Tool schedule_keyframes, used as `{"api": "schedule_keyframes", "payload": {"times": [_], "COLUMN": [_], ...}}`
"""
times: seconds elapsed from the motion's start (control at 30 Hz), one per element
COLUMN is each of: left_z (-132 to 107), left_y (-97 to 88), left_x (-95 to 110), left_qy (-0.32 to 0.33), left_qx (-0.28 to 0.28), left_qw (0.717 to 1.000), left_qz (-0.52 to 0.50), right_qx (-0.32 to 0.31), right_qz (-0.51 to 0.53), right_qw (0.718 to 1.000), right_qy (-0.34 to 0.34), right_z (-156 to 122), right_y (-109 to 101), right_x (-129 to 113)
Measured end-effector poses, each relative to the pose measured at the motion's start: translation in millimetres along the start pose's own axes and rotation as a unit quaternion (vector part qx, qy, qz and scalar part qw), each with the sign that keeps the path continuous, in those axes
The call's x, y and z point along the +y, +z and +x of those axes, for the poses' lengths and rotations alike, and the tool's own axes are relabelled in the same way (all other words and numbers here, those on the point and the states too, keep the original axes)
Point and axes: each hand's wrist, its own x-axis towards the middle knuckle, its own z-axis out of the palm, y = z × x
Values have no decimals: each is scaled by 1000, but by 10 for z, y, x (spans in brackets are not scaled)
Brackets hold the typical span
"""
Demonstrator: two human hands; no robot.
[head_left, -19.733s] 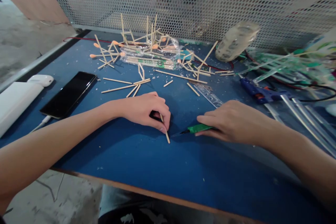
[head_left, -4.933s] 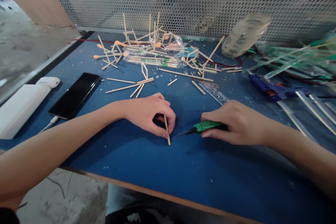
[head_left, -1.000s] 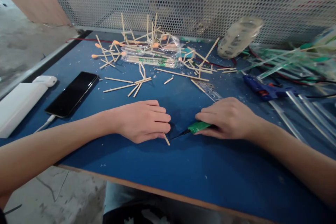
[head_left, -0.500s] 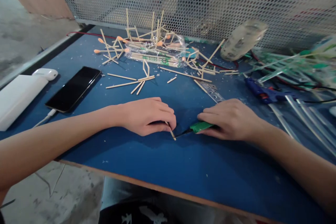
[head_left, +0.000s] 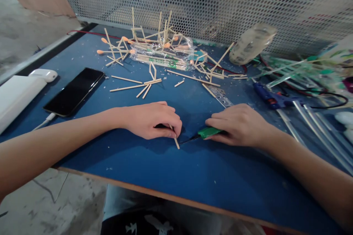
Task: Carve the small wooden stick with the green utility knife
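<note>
Pinched in my left hand (head_left: 158,121) is a thin wooden stick (head_left: 176,142), its lower end slanting down towards the blue tabletop (head_left: 154,169). My right hand (head_left: 238,125) is closed around the green handle of a utility knife (head_left: 210,132). The knife's dark, narrow blade points left, and its tip is at or very near the stick; I cannot tell whether they touch. Beyond my left hand lies a small figure of joined sticks (head_left: 149,82). A short cut piece of stick (head_left: 179,83) rests to its right.
Stick figures with orange tips and a plastic packet of sticks (head_left: 162,60) stand at the back. A phone (head_left: 74,91) and a white power bank (head_left: 20,97) lie left. Rightward are a blue glue gun (head_left: 273,97), clear glue sticks (head_left: 322,128) and a tilted jar (head_left: 250,44).
More of the stick's lower end now extends below my left fingers, past the knife tip. The whole view has shifted slightly; my right hand keeps its grip on the knife.
</note>
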Motion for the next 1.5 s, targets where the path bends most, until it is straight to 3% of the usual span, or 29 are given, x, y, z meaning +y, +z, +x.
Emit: {"api": "schedule_keyframes", "payload": {"times": [0.33,0.63,0.77,0.9,1.5], "left_z": [20,48,60,66,73], "left_y": [26,8,-9,-19,-19], "left_x": [-41,-73,-62,-61,-64], "left_qy": [-9,-11,-32,-30,-9], "left_qx": [13,-12,-26,-32,-33], "left_qw": [1000,999,998,998,999], "left_qz": [-17,-36,-38,-34,-16], "right_qx": [-38,-58,-82,-116,-95], "right_qz": [18,11,21,32,36], "right_qw": [999,998,996,992,995], "right_qy": [7,33,11,39,-1], "right_z": [-24,138,145,145,208], "right_y": [-44,-174,-199,-202,-222], "right_x": [14,-262,-227,-205,-211]}}
